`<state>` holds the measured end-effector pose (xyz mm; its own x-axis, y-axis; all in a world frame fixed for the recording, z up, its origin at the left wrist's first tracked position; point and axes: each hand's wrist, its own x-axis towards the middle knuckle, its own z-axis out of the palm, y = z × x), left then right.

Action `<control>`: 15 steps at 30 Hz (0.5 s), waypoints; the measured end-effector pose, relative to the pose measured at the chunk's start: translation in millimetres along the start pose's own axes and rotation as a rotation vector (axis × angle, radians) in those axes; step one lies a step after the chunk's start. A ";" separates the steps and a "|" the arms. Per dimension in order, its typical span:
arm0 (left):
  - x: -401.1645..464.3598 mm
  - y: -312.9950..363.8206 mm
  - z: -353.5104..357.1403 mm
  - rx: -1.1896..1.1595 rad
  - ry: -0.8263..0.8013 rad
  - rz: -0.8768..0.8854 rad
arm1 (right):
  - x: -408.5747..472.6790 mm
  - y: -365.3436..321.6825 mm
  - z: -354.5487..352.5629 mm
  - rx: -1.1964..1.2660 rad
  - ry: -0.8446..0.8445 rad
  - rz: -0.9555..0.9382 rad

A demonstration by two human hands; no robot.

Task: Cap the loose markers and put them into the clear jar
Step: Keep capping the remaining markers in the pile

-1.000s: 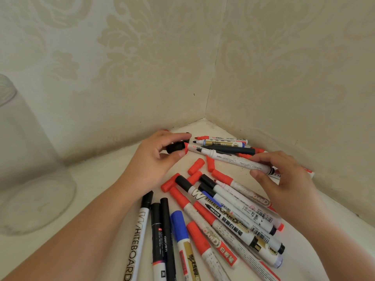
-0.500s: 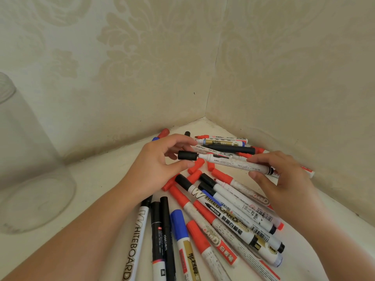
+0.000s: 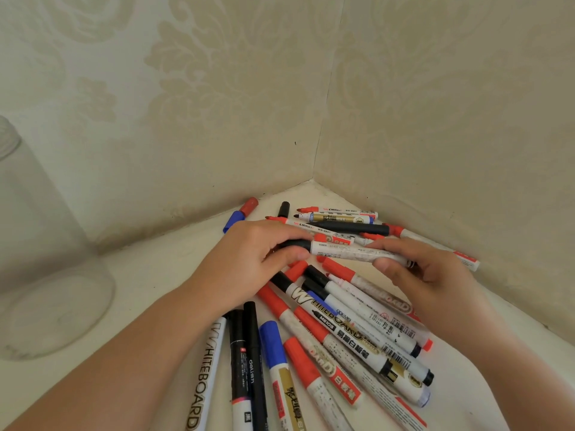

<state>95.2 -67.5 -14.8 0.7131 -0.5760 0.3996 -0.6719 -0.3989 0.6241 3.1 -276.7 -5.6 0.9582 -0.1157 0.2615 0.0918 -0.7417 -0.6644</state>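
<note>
Left hand (image 3: 245, 259) grips the black cap end and right hand (image 3: 417, 275) pinches the barrel of a white-barrelled marker with a black cap (image 3: 351, 254), held level just above the pile in the table (image 3: 149, 275) corner; cap looks seated or nearly so, judged one marker close to done. The clear glass jar (image 3: 46, 275) at far left appears to hold nothing, several red-tipped uncapped markers (image 3: 336, 211) and loose red caps (image 3: 295, 270) lie by the wall, so most of the task remains. Legible print: "WHITEBOARD" on a white marker with black lettering (image 3: 205, 371), "deli" on a slim black marker (image 3: 253, 365), "M6103" on another barrel
</note>
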 end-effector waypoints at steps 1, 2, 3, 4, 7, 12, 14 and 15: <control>-0.6 -0.5 0.7 0.004 -0.001 0.018 | 0.4 0.2 -0.5 0.012 -0.008 0.018; -1.3 -1.0 1.8 0.008 -0.008 0.032 | 0.6 0.3 -0.8 0.018 -0.015 0.030; -1.7 -1.8 2.8 0.008 -0.014 0.038 | 0.1 -0.2 -0.8 0.022 -0.018 0.040; -2.0 -2.8 3.3 0.000 -0.011 0.041 | -0.1 -0.7 -0.9 0.024 -0.021 0.053; -2.9 -7.1 3.1 -0.015 0.004 0.042 | -1.1 -3.8 0.0 0.055 -0.033 0.093; -3.7 -10.0 0.4 0.005 -0.039 0.033 | -2.3 -8.5 -6.3 0.022 -0.090 0.078; -2.1 -10.8 -0.7 0.045 -0.087 0.011 | -3.4 -8.7 -9.1 -0.020 -0.137 0.064; -1.2 -11.3 -0.6 0.056 -0.108 -0.005 | -4.2 -8.5 -9.8 -0.048 -0.160 0.069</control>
<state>102.0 -61.9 -22.0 0.6927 -0.6463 0.3202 -0.6809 -0.4395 0.5859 -4.4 -276.4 5.8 0.9931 -0.0635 0.0989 0.0149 -0.7666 -0.6419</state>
